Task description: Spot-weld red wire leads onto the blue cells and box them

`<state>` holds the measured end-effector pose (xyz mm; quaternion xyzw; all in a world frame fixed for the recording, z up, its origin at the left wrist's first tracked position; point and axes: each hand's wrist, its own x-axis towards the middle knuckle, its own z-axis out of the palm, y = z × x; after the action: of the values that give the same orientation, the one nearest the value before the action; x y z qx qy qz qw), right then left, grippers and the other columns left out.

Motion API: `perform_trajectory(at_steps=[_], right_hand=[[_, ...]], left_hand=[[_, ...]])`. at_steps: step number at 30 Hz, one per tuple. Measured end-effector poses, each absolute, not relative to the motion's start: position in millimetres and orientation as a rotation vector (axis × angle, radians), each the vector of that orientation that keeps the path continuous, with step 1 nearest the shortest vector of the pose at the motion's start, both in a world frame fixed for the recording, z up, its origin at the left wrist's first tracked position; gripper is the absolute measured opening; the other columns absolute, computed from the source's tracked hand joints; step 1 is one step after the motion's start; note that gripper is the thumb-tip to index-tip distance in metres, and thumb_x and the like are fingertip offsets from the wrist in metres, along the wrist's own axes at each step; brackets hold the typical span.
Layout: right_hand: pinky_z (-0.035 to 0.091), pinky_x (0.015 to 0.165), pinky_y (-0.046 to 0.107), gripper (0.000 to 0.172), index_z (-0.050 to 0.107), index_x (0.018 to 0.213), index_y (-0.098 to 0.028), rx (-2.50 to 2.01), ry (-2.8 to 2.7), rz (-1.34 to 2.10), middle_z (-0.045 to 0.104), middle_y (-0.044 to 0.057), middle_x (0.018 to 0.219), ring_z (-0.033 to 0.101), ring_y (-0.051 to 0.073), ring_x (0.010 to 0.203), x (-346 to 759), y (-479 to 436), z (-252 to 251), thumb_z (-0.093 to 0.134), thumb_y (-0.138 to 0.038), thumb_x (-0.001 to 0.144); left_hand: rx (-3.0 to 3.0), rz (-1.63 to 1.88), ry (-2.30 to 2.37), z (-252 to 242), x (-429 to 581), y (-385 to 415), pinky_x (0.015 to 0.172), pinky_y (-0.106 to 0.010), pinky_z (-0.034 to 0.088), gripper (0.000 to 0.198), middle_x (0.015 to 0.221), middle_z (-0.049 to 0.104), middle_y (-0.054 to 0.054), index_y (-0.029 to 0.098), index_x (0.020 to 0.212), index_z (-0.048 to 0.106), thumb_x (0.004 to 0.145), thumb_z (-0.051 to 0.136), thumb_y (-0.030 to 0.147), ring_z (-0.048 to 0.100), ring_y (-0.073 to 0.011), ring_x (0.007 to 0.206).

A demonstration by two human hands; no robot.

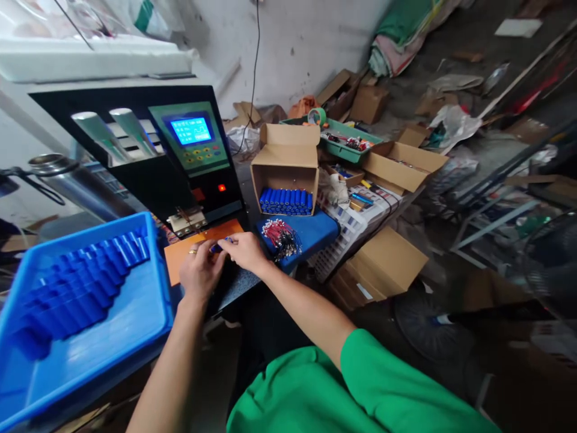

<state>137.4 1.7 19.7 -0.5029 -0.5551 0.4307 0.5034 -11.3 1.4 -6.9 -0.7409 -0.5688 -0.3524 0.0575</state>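
**Both hands pinch a blue cell in front of the welder**

The black machine (180, 162), with its lit blue screen (191, 130) and a red lamp, stands just beyond the hands on the desk (243, 279). To the left of the hands, a large blue tray (135, 313) holds rows of blue cylindrical cells (81, 282), stacked toward its far side. Beyond the hands and to their right, an open cardboard box (286, 162) lies on its side with more blue cells (286, 201) packed in its mouth. Nearer, just right of the right hand, a blue pad (315, 231) carries a bundle of red and black wire leads (282, 236). An orange sheet (180, 252) lies directly under and beyond the hands, reaching the machine's front.

The left hand (198, 273), with a ring on one finger, and the right hand (246, 249) meet over the orange sheet, fingers curled in. Between their fingertips they pinch a single small blue cell (220, 245), held lying sideways just above the sheet; most of it is hidden by the fingers.
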Motion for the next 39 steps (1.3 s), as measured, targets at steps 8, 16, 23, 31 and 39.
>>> perform_trajectory(at_steps=[8,16,23,31,39], right_hand=[[0.055,0.062,0.025,0.046,0.068,0.129,-0.016,-1.228,-1.056,0.627,0.070,0.004,0.087,0.064,0.013,0.066,241,-7,-17,0.062,-0.043,0.092],[0.051,0.100,0.036,0.041,0.067,0.133,-0.009,-1.748,-1.321,-0.092,0.069,0.019,0.111,0.067,0.025,0.106,341,13,-30,0.050,-0.026,0.100],[0.051,0.092,0.030,0.045,0.057,0.145,-0.013,-2.140,-1.455,-0.062,0.069,0.019,0.120,0.069,0.025,0.106,335,43,-6,0.050,-0.027,0.103],[0.051,0.086,0.035,0.047,0.056,0.146,-0.016,-2.216,-1.516,0.035,0.075,0.020,0.094,0.073,0.029,0.093,343,53,3,0.056,-0.032,0.101],[0.051,0.083,0.033,0.057,0.048,0.150,-0.010,-2.039,-1.480,0.113,0.073,0.011,0.076,0.071,0.026,0.081,346,31,-16,0.057,-0.028,0.097]], left_hand=[[-2.288,-1.092,-1.753,-1,-14,-1,0.069,-0.033,0.042,0.038,0.086,0.068,-0.007,0.020,0.098,0.067,0.093,0.054,0.056,0.064,-0.0238,0.081],[-2.283,-1.075,-1.784,1,-12,-3,0.066,-0.033,0.039,0.035,0.083,0.069,-0.006,0.022,0.094,0.068,0.093,0.055,0.054,0.063,-0.0238,0.080],[-2.284,-1.092,-1.773,0,-14,-3,0.070,-0.034,0.042,0.033,0.091,0.071,-0.007,0.022,0.095,0.069,0.093,0.055,0.052,0.065,-0.0246,0.085],[-2.287,-1.098,-1.739,-2,-12,-2,0.069,-0.035,0.042,0.032,0.088,0.070,-0.008,0.023,0.093,0.069,0.094,0.054,0.051,0.064,-0.0255,0.083],[-2.336,-1.063,-1.800,-1,-10,-11,0.075,-0.035,0.044,0.031,0.091,0.071,-0.008,0.021,0.095,0.069,0.093,0.054,0.048,0.064,-0.0248,0.087]])
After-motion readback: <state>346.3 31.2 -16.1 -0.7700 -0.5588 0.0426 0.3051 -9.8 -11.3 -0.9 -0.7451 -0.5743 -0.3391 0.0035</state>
